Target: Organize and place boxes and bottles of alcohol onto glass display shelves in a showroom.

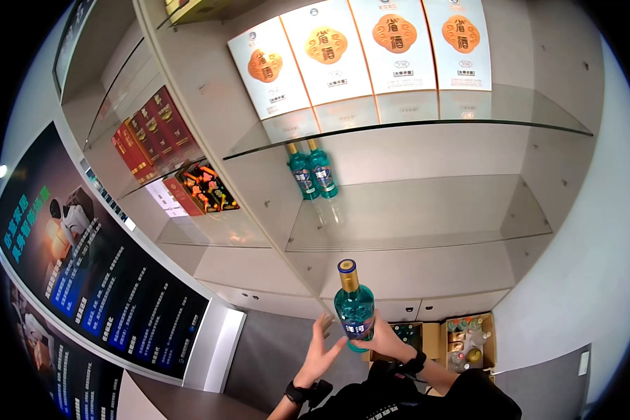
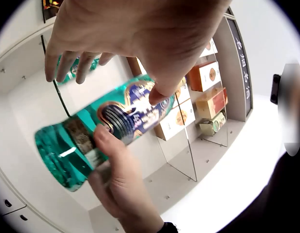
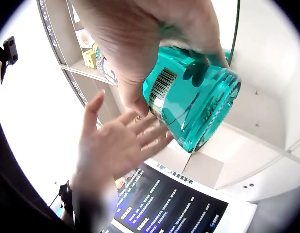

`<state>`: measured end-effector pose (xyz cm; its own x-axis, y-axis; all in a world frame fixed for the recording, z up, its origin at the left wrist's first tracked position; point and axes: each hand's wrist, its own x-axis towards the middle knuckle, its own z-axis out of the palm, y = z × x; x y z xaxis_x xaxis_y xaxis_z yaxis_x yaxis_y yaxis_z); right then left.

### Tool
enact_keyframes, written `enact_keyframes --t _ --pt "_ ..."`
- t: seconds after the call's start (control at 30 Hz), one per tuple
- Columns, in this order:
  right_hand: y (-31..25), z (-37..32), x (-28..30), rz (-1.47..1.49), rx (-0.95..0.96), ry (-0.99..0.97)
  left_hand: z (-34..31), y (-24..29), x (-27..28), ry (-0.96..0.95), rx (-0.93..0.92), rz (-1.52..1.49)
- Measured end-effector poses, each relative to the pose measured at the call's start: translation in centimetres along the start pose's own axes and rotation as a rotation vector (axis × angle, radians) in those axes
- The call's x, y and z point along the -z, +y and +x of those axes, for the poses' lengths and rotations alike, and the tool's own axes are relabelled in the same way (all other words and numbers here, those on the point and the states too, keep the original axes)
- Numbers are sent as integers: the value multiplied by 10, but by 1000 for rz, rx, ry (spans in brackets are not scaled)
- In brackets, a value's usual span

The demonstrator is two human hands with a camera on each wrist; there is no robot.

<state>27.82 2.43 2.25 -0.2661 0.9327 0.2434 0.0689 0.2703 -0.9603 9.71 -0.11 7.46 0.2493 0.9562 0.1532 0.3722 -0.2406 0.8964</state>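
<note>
A green glass liquor bottle (image 1: 355, 308) with a gold neck, blue-topped cap and blue label stands upright in front of the shelves in the head view. My right hand (image 1: 388, 341) grips its lower part from the right, thumb across the glass near the base in the left wrist view. To the left of the bottle is my left hand (image 1: 320, 357), fingers spread. In the left wrist view, the left thumb overlaps the label (image 2: 140, 104). The right wrist view shows the left palm (image 3: 118, 145) facing the bottle, and a barcode label (image 3: 163, 90) on the glass.
Two matching green bottles (image 1: 312, 173) stand on the lower glass shelf (image 1: 427, 210). White boxes (image 1: 336, 56) line the shelf above; red boxes (image 1: 154, 133) are to the left. Open cartons (image 1: 493, 343) with bottles sit on the floor at right. A dark poster panel (image 1: 119, 280) leans at left.
</note>
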Motion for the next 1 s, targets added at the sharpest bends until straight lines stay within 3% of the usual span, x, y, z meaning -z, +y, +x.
enact_keyframes --t 0.07,0.13,0.3,0.5,1.0 --pt "2 15 20 -142 109 36 -5 -24 3 10 44 -42" --pt "-1 29 39 -106 70 48 -15 -44 8 145 148 -172" --pt "1 83 80 -119 182 142 -48 -76 27 318 271 -197" --pt "-7 147 106 -252 289 277 -63 -86 42 484 366 -181" --pt "42 239 107 -372 234 341 -44 -111 94 534 409 -167"
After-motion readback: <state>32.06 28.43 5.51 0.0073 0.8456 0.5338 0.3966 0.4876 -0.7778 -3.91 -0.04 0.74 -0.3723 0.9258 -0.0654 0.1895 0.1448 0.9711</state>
